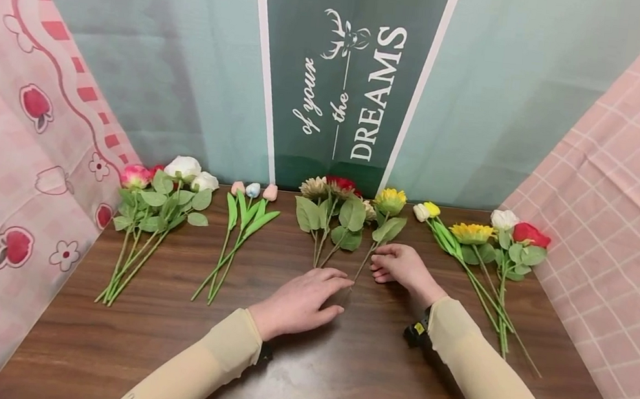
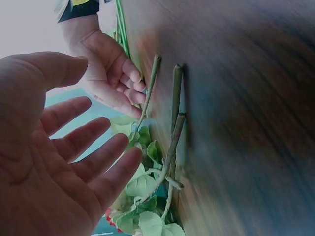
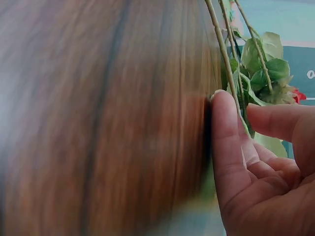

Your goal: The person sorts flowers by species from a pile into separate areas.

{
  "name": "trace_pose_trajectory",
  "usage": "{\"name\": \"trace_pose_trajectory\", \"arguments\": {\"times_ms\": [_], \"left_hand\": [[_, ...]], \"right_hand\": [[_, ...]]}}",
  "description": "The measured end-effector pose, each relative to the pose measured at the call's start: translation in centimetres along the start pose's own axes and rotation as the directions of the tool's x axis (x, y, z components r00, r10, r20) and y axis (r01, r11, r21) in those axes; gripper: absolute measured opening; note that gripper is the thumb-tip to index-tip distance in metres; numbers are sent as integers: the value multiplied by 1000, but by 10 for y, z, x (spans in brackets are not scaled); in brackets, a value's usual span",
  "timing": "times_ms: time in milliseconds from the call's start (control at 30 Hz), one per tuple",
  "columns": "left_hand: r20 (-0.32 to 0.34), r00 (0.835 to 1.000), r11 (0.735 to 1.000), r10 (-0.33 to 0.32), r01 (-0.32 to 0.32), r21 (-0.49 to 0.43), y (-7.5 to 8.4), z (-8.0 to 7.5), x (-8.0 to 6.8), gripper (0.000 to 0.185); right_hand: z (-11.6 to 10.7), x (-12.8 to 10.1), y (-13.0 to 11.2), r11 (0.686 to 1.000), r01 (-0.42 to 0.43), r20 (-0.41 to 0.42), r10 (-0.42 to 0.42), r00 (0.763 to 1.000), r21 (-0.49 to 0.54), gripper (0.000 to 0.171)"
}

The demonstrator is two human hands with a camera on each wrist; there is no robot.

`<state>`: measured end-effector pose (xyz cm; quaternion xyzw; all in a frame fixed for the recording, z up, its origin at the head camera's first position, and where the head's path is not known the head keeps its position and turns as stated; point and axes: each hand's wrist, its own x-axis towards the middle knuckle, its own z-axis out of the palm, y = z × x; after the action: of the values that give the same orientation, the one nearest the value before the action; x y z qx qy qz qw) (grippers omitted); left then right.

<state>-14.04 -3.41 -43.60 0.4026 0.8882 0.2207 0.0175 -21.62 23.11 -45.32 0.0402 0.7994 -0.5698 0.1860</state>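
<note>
In the head view, several artificial flowers lie at the back middle of the table (image 1: 332, 363): a beige daisy-like bloom (image 1: 314, 188), a red flower (image 1: 341, 185) and a yellow sunflower (image 1: 390, 202). My right hand (image 1: 405, 270) holds the sunflower's thin stem (image 1: 365, 263) between thumb and fingers, below its leaves. My left hand (image 1: 306, 302) hovers near the lower ends of the stems, palm down, thumb apart. Its fingers (image 2: 101, 172) are spread with nothing between them in the left wrist view. Cut stem ends (image 2: 177, 73) point up beside it.
At the left lie a bunch of white and pink flowers (image 1: 182, 169) and a few pale tulips (image 1: 253, 190). Yellow and white tulips (image 1: 431, 209), another sunflower (image 1: 471, 233), a white flower (image 1: 504, 219) and a red rose (image 1: 532, 234) lie to the right. Fabric hangs around the table.
</note>
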Motion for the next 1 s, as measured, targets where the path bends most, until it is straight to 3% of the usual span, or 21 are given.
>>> {"name": "trace_pose_trajectory", "arguments": {"times_ms": [200,367,533,800,867,1000], "left_hand": [[32,999,998,39,-40,50,6,5,6,53],[86,991,989,99,-107,103,15,9,14,56],[135,979,974,153,-172,145,24,15,28,61],[173,965,958,199,-228,172,45,22,62,61],[174,965,959,197,-227,171,52,23,71,62],[196,960,958,200,-234,167,67,27,83,63]], "right_hand": [[-19,-12,0,992,22,-63,-30,998,-122,30],[-56,-25,7,967,29,-119,-61,991,-253,32],[-103,-43,14,928,11,-197,-91,976,-371,35],[-176,-71,25,826,-43,-338,-182,923,-562,36],[-188,-74,26,812,-34,-328,-197,924,-583,35],[-197,-78,32,796,-54,-253,-126,959,-603,36]]}}
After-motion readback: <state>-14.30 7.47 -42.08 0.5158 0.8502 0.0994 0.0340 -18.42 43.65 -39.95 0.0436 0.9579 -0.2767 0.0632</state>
